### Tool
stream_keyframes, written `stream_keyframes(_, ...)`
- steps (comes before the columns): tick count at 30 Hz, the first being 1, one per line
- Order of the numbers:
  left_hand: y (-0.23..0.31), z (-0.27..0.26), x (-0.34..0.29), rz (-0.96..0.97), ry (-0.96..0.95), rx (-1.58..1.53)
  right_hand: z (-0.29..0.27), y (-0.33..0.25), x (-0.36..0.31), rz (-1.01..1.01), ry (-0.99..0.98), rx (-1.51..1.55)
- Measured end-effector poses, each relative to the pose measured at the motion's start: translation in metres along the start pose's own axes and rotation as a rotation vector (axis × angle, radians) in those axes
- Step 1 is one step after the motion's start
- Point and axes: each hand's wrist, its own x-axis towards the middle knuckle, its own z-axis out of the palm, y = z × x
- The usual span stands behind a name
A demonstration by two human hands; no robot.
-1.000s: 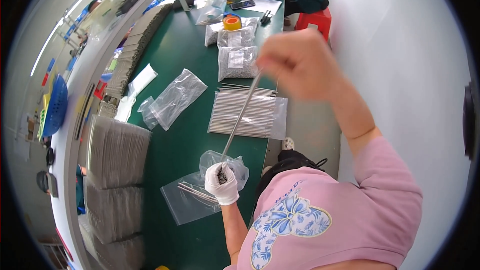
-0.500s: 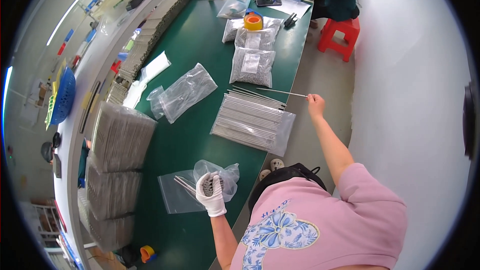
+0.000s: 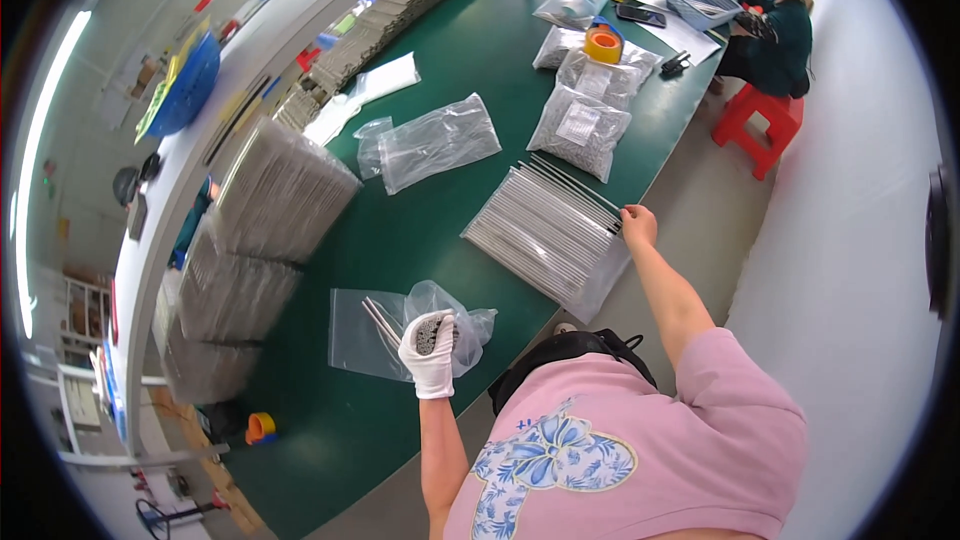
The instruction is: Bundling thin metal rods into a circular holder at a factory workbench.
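Observation:
My bare right hand (image 3: 638,226) pinches the near end of a thin metal rod (image 3: 578,181) at the far edge of a row of similar rods. Most of that row lies side by side in or on a clear plastic bag (image 3: 598,285), whose empty end hangs toward the table edge. My left hand (image 3: 430,368), in a white glove, is closed around a clump of small grey metal pieces (image 3: 428,336); I cannot tell if they are rod ends seen end-on. Beneath it a clear bag (image 3: 350,328) lies flat, with a few thin rods (image 3: 380,320) beside the glove.
Filled bags of small grey parts (image 3: 580,130) and a yellow tape roll (image 3: 603,43) lie at the far right of the green table (image 3: 330,440). An empty clear bag (image 3: 440,145) lies mid-table. Stacks of bagged rods (image 3: 285,190) line the left. A person sits on a red stool (image 3: 760,130).
My right hand has brought the rod from beside the row to the row's far edge. The left hand keeps its grip over the bag. The whole view has turned and shifted.

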Motion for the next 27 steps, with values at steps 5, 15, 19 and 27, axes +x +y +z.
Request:
stream_keyframes(5, 0.001, -0.001, -0.003, 0.014, 0.010, -0.028, 0.005, -0.008, -0.015, 0.014, -0.004, -0.020)
stream_keyframes(15, -0.003, -0.002, 0.008, 0.010, 0.039, -0.039, -0.022, -0.138, -0.154, -1.088, -0.539, 0.332)
stream_keyframes(19, -0.003, -0.006, -0.004, 0.000, 0.018, -0.084, -0.044, -0.193, -0.220, -1.154, -0.761, 0.452)
stream_keyframes(27, -0.010, -0.009, -0.001, 0.037, 0.071, -0.062, -0.014, -0.211, -0.244, -1.120, -1.053, 0.523)
